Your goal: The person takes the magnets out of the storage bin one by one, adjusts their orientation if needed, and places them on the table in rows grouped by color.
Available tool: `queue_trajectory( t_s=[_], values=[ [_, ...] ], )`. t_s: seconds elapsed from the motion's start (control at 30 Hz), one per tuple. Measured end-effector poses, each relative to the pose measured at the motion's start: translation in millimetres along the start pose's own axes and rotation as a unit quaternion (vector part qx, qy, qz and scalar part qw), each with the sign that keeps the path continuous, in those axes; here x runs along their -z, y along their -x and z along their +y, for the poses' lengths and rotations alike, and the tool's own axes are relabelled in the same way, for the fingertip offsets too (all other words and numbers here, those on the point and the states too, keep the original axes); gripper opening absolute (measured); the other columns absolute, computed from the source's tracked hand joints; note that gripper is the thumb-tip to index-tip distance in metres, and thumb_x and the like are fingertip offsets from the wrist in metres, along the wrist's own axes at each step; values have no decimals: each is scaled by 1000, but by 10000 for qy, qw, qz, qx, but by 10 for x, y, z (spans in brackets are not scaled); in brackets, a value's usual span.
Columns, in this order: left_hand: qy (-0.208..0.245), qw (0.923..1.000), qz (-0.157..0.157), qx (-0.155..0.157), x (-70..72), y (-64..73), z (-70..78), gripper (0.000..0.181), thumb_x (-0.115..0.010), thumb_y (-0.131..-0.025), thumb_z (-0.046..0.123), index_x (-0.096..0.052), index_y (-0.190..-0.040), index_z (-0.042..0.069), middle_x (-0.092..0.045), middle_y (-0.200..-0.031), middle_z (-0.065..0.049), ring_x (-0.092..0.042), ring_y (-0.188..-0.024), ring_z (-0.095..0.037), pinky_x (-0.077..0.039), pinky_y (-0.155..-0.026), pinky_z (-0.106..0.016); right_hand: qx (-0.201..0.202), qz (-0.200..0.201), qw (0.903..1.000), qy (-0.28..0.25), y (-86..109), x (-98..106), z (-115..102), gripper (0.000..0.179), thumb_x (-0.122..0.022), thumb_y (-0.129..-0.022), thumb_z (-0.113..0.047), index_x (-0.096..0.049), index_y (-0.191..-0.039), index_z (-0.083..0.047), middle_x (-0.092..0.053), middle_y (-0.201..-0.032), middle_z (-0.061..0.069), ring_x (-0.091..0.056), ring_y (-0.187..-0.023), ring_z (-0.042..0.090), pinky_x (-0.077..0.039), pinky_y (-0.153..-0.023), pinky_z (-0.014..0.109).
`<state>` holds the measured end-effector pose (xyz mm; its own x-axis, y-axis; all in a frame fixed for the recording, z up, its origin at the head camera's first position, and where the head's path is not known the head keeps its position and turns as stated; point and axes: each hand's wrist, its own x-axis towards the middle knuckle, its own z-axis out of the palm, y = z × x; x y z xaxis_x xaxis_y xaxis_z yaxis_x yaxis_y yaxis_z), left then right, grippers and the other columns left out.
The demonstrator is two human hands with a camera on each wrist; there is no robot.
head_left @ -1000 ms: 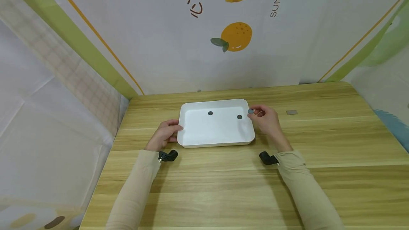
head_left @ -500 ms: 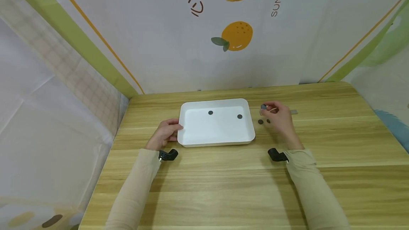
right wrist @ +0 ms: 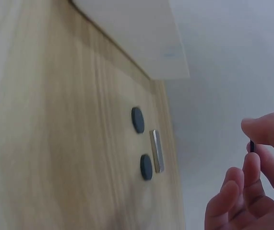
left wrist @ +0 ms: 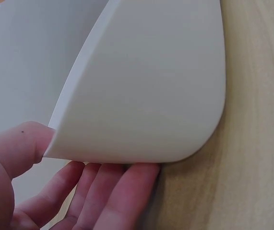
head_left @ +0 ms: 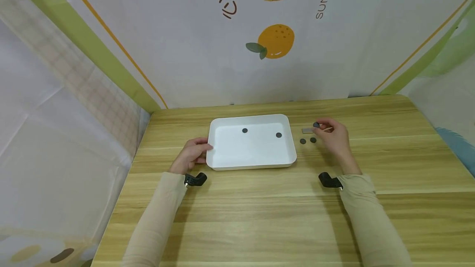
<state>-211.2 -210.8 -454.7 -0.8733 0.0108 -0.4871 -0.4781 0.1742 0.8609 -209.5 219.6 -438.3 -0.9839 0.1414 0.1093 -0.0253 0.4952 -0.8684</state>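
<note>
My left hand grips the left end of a white rectangular tray, its thumb over the rim and the other fingers against the outside wall. Inside the tray lie two dark round discs, one disc toward the back and another disc near the right wall. Right of the tray, my right hand pinches a dark thin disc between thumb and finger, raised over the table. Below it on the wood are two more discs and a flat grey bar.
The wood-grain table runs back to a printed white cloth hanging behind it. More cloth hangs along the left side. A black wrist camera sits at the left cuff, another camera at the right.
My right hand has moved right, away from the tray's right rim, with the disc still pinched. A second grey bar farther right is now hidden by it. My left hand stays on the tray.
</note>
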Motion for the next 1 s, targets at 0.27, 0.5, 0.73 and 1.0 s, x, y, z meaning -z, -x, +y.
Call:
queue_trajectory(
  t_s=[0.27,0.5,0.73,1.0],
  values=[
    [-3,10000,-24,33,6,17,10,54,-61,-91,10,-43,-141,2,-59,-119,-10,-66,-74,-9,-58,-63,-26,-40,-19,9995,310,5,64,106,36,-68,-90,-23,-64,-118,-1,-55,-96,5,-50,-76,3,-43,-62,15],
    [1,10000,-52,22,8,24,16,53,-61,-91,9,-44,-140,1,-59,-117,-11,-66,-74,-10,-58,-62,-26,-106,-98,9977,655,16,146,177,35,-66,-91,-21,-63,-118,0,-57,-96,8,-49,-76,1,-42,-64,15],
    [-2,10000,-9,39,-1,23,14,53,-60,-90,8,-44,-140,1,-59,-118,-12,-66,-73,-11,-58,-62,-26,-230,-172,9965,780,46,194,234,35,-65,-91,-19,-63,-118,3,-59,-99,15,-49,-71,-1,-43,-57,16],
    [53,10000,-13,25,-8,18,9,53,-60,-90,7,-43,-140,1,-59,-117,-13,-66,-73,-11,-58,-62,-26,-338,-288,9934,1062,42,201,286,34,-64,-91,-16,-62,-118,4,-59,-100,17,-51,-80,16,-41,-62,20]
  ],
)
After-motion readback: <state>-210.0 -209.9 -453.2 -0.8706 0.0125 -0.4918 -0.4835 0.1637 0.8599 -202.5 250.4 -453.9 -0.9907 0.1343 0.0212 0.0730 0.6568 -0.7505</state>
